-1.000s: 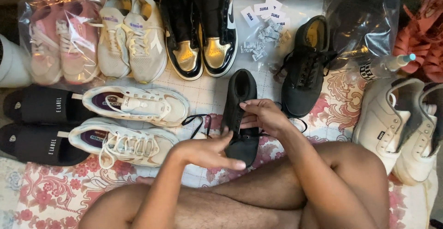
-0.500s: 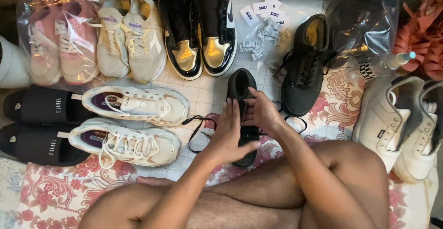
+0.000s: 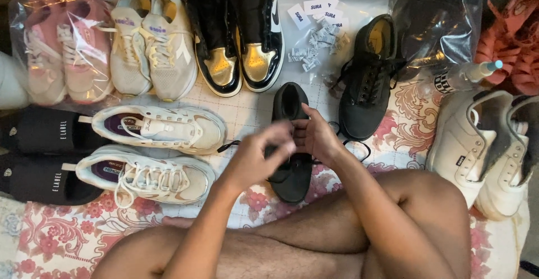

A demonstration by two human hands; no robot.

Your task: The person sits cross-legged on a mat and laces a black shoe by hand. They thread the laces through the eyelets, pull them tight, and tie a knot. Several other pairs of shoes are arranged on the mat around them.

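Observation:
A black lace-up shoe lies on the flowered cloth in front of my crossed legs, toe toward me. Both hands are over its laced middle. My left hand is blurred, fingers pinched on the black lace at the shoe's tongue. My right hand rests on the shoe's right side, fingers curled on the laces. A loose end of black lace trails off to the left. The matching black shoe lies just to the right, further away.
Pairs of shoes ring the spot: white trainers left, black slippers far left, bagged pink shoes, cream trainers, black-and-gold high-tops, white shoes right. Small packets, a plastic bag and a bottle lie behind.
My left hand rose from the cloth beside the shoe's toe and came up to the laces, meeting the right hand. The right hand slid slightly toward the tongue. The shoe stayed put.

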